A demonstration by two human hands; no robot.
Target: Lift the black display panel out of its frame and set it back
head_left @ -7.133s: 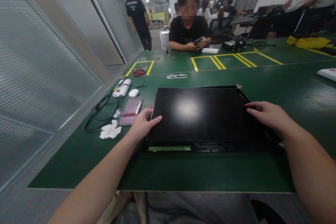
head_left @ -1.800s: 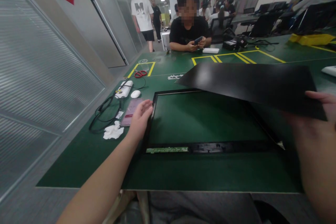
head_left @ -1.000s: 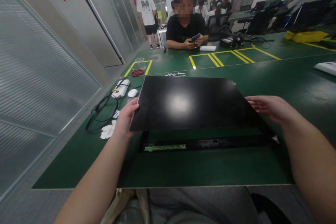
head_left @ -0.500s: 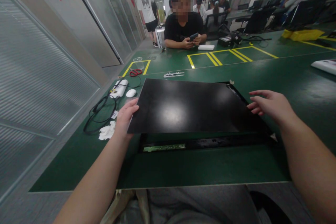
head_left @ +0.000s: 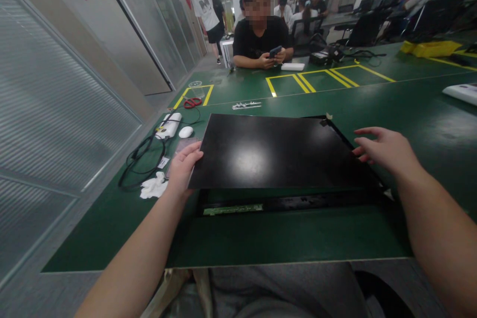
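A glossy black display panel lies tilted over a black frame, its left side raised above the table. My left hand grips the panel's left edge, thumb on top and the other fingers partly hidden beneath. At the right edge, my right hand has its fingers apart and curved, with the fingertips by the frame's right side; whether they touch it I cannot tell. A green circuit strip shows on the frame's near side, below the panel's front edge.
Left of the panel are a crumpled tissue, black cables, a white box, a white mouse-like object and red-handled scissors. Across the green table, a person holds a phone.
The panel has shifted slightly to the right, over the frame, with my left hand moving along. My right hand has hardly moved.
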